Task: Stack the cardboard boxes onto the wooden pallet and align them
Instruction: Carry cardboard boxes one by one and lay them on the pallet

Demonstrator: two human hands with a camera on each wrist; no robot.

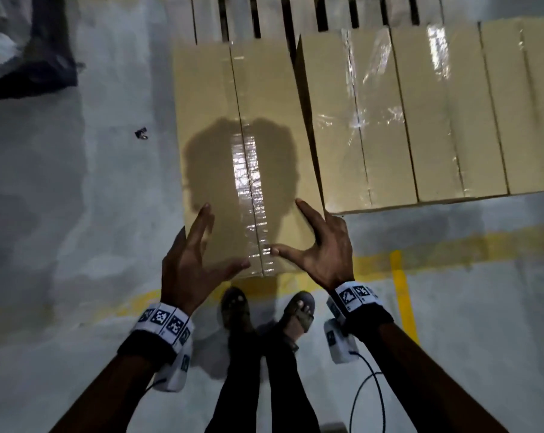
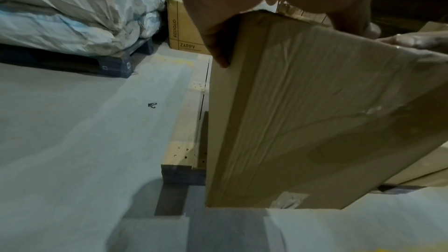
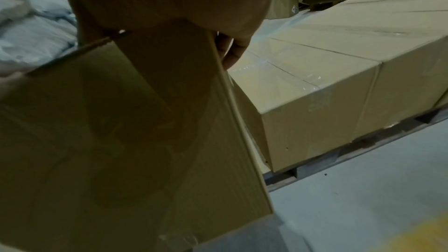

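Grey floor (image 1: 77, 214) (yellow line (image 1: 403, 292)), stacked sacks (image 2: 67, 12).

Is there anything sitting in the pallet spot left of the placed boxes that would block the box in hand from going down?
Nothing visible blocks it. The held box tilts over the wooden pallet beside the placed boxes; the boards showing at its left are bare. The spot directly beneath is hidden.

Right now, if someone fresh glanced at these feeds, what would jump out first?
The tilted cardboard box at centre, its taped seam shining, with the left hand and right hand spread on its near end. To its right, a row of boxes already sits flush on the wooden pallet. Yellow floor lines run beside the feet.
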